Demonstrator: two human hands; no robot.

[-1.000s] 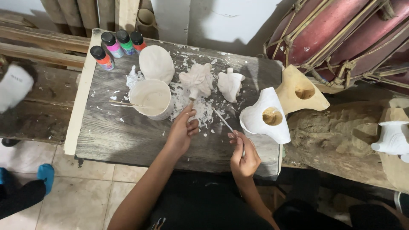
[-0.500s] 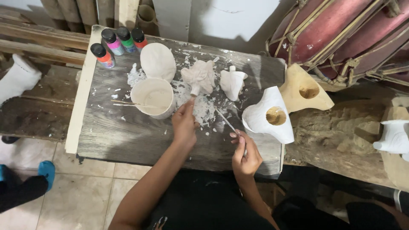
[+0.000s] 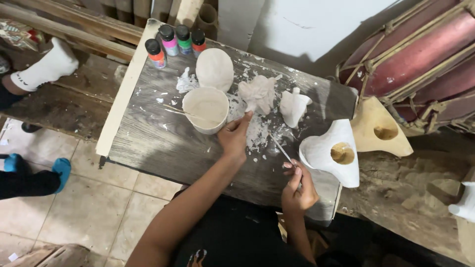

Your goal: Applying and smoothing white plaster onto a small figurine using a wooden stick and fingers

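- Lumpy off-white plaster figure (image 3: 258,94) sat on the dark weathered wooden bench (image 3: 158,143), mid-top, in a patch of white splatter and crumbs. Surface rough, uneven, matte.
- Left hand (image 3: 234,136) reached up to the figure's lower edge, fingertips (image 3: 247,116) touching or just short of it; cannot tell. Grip loose, fingers curled, holding nothing.
- Right hand (image 3: 298,188) near the bench's front edge, grip pinched on a thin metal stick tool (image 3: 281,148); the tool angled up-left, tip in the splatter below the figure.
- Round off-white cup of pale slurry (image 3: 206,109) just left of the left hand, a thin stick lying across its rim.
- Smooth oval white dome-shaped cast (image 3: 214,69) behind the cup, close to it.
- Smaller white plaster piece with short stubs (image 3: 294,106) just right of the figure, smoother finish.
- Four small paint bottles with dark caps (image 3: 176,41) at the bench's far-left corner: orange, pink, green, red.
- White-coated mask-like piece with a round hollow (image 3: 334,152) at the bench's right edge; a bare tan wooden one of like shape (image 3: 380,129) beside it, off the bench.
- Another person's foot in a white sock (image 3: 47,66) on the timber at left.
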